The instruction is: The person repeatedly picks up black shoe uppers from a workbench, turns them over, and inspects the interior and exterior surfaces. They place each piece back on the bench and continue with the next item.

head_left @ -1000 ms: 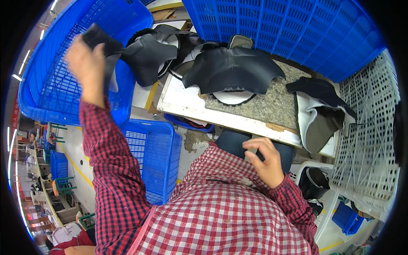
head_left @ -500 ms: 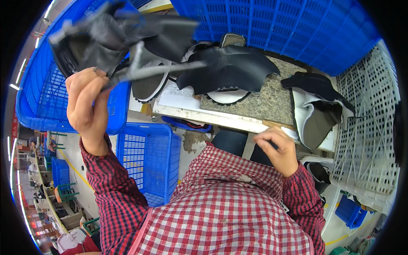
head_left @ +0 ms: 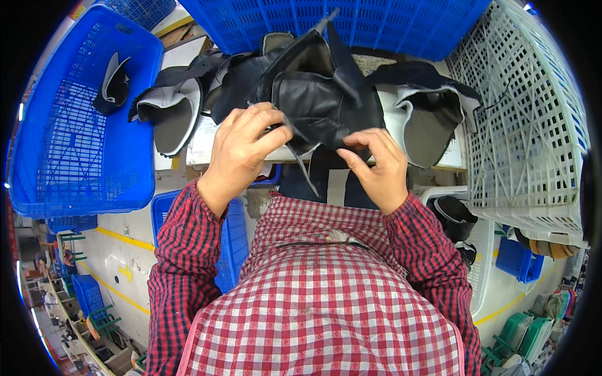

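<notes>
Compared with half a second ago, the left hand [head_left: 248, 144] is now sitting in front of the body rather than beside the left blue crate [head_left: 135, 172], having carried the black leather piece [head_left: 310, 103] across, and the right hand [head_left: 379, 166] is standing closer to it. The left hand is curling its fingers around the piece's lower left edge, gripping it. The right thumb and fingers are bending close at its lower right edge; whether they are pinching it, I cannot tell. The piece is hanging above the near edge of the worktop [head_left: 453, 158], its flaps spreading upward, probably held by both sides to keep the floppy shape spread. Grey-lined pieces [head_left: 172, 116] are lying to its left and a lined piece [head_left: 429, 128] to its right, seemingly keeping them within reach.
</notes>
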`<action>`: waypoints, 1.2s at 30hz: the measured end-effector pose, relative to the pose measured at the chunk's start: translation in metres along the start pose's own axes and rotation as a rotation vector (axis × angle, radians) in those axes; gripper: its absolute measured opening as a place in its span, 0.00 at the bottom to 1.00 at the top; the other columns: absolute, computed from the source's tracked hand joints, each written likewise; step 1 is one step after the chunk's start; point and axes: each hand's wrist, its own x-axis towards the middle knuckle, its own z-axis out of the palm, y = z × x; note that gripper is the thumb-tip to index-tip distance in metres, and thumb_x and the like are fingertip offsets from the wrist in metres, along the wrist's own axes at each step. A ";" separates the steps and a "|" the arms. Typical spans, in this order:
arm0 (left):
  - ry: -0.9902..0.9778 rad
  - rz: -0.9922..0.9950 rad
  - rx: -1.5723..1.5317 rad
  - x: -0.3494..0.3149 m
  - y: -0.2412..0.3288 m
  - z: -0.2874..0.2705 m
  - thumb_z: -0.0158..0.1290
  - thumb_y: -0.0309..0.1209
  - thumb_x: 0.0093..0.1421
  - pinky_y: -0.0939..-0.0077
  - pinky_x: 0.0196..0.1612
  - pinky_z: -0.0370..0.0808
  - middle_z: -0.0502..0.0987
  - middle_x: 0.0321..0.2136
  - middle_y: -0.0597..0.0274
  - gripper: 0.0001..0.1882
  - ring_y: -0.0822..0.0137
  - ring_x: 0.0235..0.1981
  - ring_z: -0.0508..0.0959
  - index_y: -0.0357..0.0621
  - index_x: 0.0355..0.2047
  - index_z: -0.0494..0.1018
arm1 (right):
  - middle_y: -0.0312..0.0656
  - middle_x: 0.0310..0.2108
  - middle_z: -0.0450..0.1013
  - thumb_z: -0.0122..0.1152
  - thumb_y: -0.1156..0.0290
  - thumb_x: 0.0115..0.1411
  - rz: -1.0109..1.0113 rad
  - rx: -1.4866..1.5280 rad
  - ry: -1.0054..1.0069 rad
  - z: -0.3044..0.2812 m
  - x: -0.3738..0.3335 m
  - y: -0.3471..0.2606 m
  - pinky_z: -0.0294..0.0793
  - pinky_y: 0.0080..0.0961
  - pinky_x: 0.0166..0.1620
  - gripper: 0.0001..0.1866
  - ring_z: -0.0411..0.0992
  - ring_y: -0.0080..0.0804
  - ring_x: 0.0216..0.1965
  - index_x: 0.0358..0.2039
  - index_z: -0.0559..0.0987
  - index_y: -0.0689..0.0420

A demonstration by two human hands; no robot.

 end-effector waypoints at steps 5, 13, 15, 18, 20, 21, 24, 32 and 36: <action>-0.020 -0.096 -0.281 0.005 0.016 0.008 0.57 0.14 0.46 0.65 0.41 0.76 0.76 0.39 0.57 0.17 0.53 0.45 0.78 0.42 0.38 0.79 | 0.33 0.30 0.78 0.77 0.66 0.51 -0.176 -0.163 -0.055 0.005 0.028 -0.014 0.70 0.32 0.39 0.11 0.75 0.35 0.34 0.31 0.82 0.53; 0.064 -0.293 -0.405 0.010 0.023 -0.022 0.58 0.11 0.39 0.71 0.40 0.70 0.71 0.34 0.61 0.21 0.60 0.39 0.73 0.43 0.35 0.81 | 0.30 0.26 0.77 0.70 0.71 0.65 0.678 0.947 0.408 -0.056 0.058 0.051 0.64 0.14 0.32 0.10 0.68 0.13 0.27 0.25 0.81 0.53; 0.119 -0.397 -0.408 0.012 0.024 -0.020 0.61 0.11 0.42 0.74 0.39 0.70 0.71 0.34 0.63 0.20 0.65 0.37 0.73 0.42 0.36 0.82 | 0.35 0.32 0.80 0.67 0.71 0.67 0.676 1.195 0.226 -0.064 0.040 0.080 0.68 0.13 0.31 0.05 0.73 0.16 0.31 0.34 0.83 0.56; 0.122 -0.580 -0.518 0.018 0.021 -0.012 0.67 0.15 0.47 0.78 0.39 0.67 0.71 0.34 0.67 0.18 0.71 0.38 0.71 0.45 0.39 0.85 | 0.47 0.54 0.80 0.60 0.69 0.72 0.750 1.532 0.116 -0.070 0.013 0.097 0.79 0.16 0.37 0.19 0.80 0.23 0.39 0.60 0.77 0.64; 0.178 -0.584 -0.550 0.022 0.021 -0.007 0.67 0.16 0.47 0.79 0.40 0.67 0.71 0.35 0.68 0.18 0.72 0.38 0.71 0.45 0.39 0.85 | 0.49 0.55 0.80 0.57 0.64 0.74 0.655 1.473 0.091 -0.069 -0.006 0.087 0.78 0.15 0.37 0.21 0.80 0.23 0.42 0.60 0.77 0.65; 0.188 -0.587 -0.551 0.023 0.021 -0.007 0.67 0.16 0.47 0.79 0.40 0.67 0.72 0.35 0.68 0.18 0.72 0.38 0.71 0.45 0.39 0.85 | 0.48 0.54 0.80 0.57 0.62 0.74 0.720 1.347 -0.128 -0.064 -0.014 0.076 0.76 0.15 0.38 0.23 0.79 0.22 0.42 0.60 0.77 0.65; 0.159 -0.581 -0.550 0.026 0.026 -0.008 0.67 0.15 0.48 0.79 0.40 0.67 0.74 0.37 0.67 0.17 0.71 0.40 0.73 0.45 0.38 0.85 | 0.43 0.52 0.80 0.54 0.51 0.75 0.719 0.956 -0.433 -0.042 -0.036 0.040 0.73 0.16 0.40 0.27 0.73 0.20 0.41 0.58 0.79 0.64; 0.073 -0.414 -0.454 0.034 0.040 -0.016 0.59 0.09 0.47 0.74 0.39 0.73 0.79 0.36 0.60 0.16 0.65 0.40 0.77 0.39 0.34 0.77 | 0.33 0.33 0.78 0.56 0.54 0.75 0.835 1.686 0.008 -0.028 -0.003 0.028 0.63 0.14 0.31 0.19 0.63 0.15 0.27 0.49 0.80 0.58; 0.084 -0.369 -0.508 0.038 0.046 -0.014 0.60 0.10 0.48 0.75 0.38 0.72 0.79 0.37 0.62 0.16 0.66 0.40 0.77 0.41 0.36 0.79 | 0.42 0.64 0.71 0.55 0.54 0.75 0.346 1.602 0.126 -0.045 0.024 0.019 0.69 0.15 0.34 0.30 0.68 0.21 0.37 0.70 0.67 0.57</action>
